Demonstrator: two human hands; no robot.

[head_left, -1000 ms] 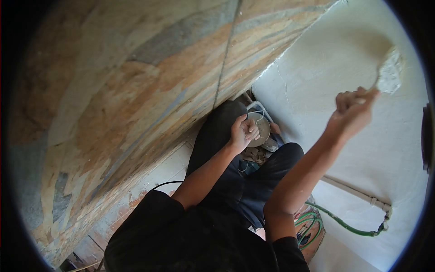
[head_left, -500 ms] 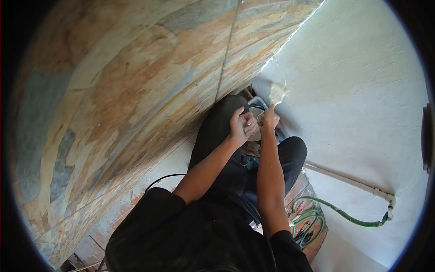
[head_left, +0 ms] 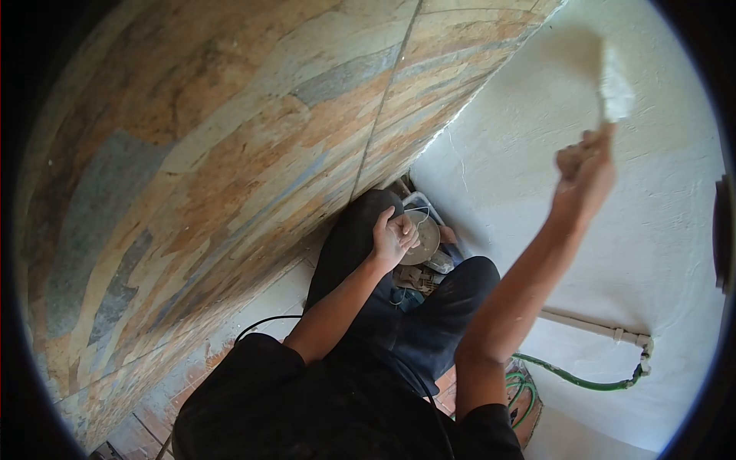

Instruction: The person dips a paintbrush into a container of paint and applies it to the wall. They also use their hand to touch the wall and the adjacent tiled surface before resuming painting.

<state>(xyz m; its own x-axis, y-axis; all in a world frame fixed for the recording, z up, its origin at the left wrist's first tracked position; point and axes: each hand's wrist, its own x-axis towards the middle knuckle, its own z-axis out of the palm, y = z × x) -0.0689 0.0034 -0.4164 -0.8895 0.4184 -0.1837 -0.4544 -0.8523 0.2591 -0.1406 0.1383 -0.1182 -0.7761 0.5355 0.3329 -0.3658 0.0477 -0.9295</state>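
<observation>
Right hand [head_left: 587,175], gripping a whitish tool [head_left: 616,86], has swung up; left hand [head_left: 394,239] grip unclear.

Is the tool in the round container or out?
Out: the right hand holds the tool up near the wall, away from the container.

Two grips [head_left: 395,239] [head_left: 586,175], one tool [head_left: 616,90] (just one), one bucket [head_left: 432,244].

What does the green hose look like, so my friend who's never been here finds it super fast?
Find the big white wall on the picture's right, then look below the person's right hand for the pale pipe. Near the pipe's bent right end, the green hose curves away leftward. Unlike the mostly straight, pale pipe above, it is green and curvy.
</observation>
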